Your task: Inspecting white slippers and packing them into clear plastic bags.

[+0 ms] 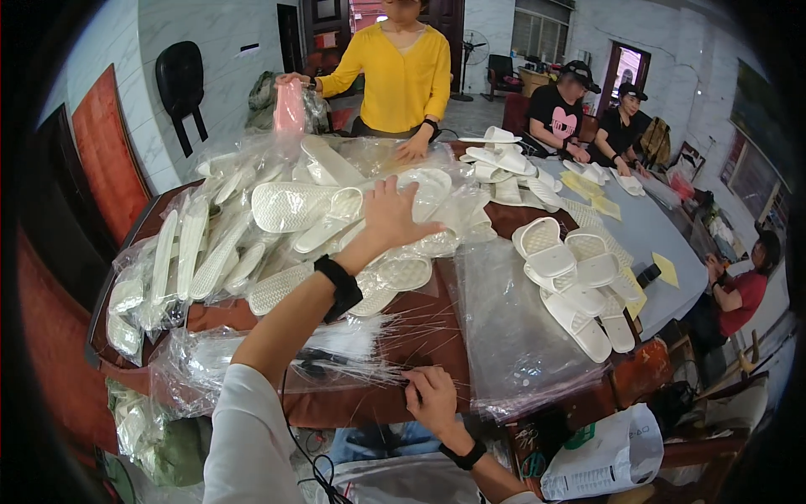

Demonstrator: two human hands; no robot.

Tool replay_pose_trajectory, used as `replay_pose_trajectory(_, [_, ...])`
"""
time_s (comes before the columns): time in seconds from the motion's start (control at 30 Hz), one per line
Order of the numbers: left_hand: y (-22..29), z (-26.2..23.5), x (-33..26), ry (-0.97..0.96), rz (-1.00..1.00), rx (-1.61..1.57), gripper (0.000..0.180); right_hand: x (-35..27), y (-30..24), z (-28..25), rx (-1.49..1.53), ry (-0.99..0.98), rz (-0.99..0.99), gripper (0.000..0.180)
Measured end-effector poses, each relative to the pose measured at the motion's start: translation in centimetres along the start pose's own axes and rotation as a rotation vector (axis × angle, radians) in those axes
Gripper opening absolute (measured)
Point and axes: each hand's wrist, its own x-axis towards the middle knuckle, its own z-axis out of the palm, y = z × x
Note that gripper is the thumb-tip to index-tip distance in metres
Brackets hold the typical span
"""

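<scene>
My left hand reaches over a heap of white slippers in clear plastic bags. Its fingers are spread, and nothing shows in its grasp; whether it touches the bags I cannot tell. Near the front edge of the table, my right hand is closed in a pinch at the tips of a bundle of thin white plastic strands. A strand end seems to run between thumb and finger. The bundle lies partly in a clear bag. Just right of my hands, a stack of flat clear plastic bags carries loose white slippers.
Across the brown table, a person in yellow holds a pink item and rests a hand by the bags. More loose slippers lie far right. People sit along the grey table. A white sack stands at lower right.
</scene>
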Motion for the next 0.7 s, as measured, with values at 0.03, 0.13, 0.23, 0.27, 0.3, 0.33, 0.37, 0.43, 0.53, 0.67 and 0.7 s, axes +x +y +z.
replay_pose_trajectory(0.03, [0.8,0.2,0.0,0.148,0.06,0.108,0.075,0.2,0.1,0.0,-0.033,-0.005,-0.004,0.025])
replay_pose_trajectory(0.13, [1.7,1.3,0.8,0.149,0.132,0.071,0.052,0.1,0.6,0.4,-0.043,-0.002,-0.025,0.025])
replay_pose_trajectory(0.23, [1.7,2.0,1.7,-0.047,0.095,0.072,0.024,0.3,0.4,0.2,-0.018,-0.017,-0.031,0.025])
replay_pose_trajectory(0.27, [1.5,2.0,1.7,-0.049,0.091,0.074,0.024,0.3,0.4,0.2,-0.014,-0.021,-0.032,0.025])
replay_pose_trajectory(0.3, [1.5,1.7,1.8,-0.04,0.08,0.045,0.016,0.3,0.5,0.2,-0.021,-0.022,-0.034,0.025])
replay_pose_trajectory(0.33, [1.6,1.2,1.8,-0.031,0.067,0.017,0.011,0.3,0.5,0.2,-0.027,-0.024,-0.036,0.025])
replay_pose_trajectory(0.37, [1.5,0.8,1.8,-0.035,0.066,0.02,0.011,0.2,0.5,0.2,-0.023,-0.024,-0.033,0.025])
replay_pose_trajectory(0.43, [1.4,-0.5,1.6,0.037,0.073,-0.062,0.013,0.2,0.6,0.1,-0.039,-0.021,-0.024,0.025])
replay_pose_trajectory(0.53, [2.3,-1.4,0.6,0.031,0.048,-0.145,0.019,0.3,0.5,0.0,-0.07,-0.025,-0.005,0.026])
replay_pose_trajectory(0.67, [1.7,1.7,0.0,0.037,0.11,0.016,0.028,0.3,0.4,0.3,-0.07,-0.031,-0.024,0.025])
replay_pose_trajectory(0.7, [1.9,2.2,-0.1,0.015,0.116,0.058,0.023,0.2,0.5,0.3,-0.064,-0.028,-0.03,0.024])
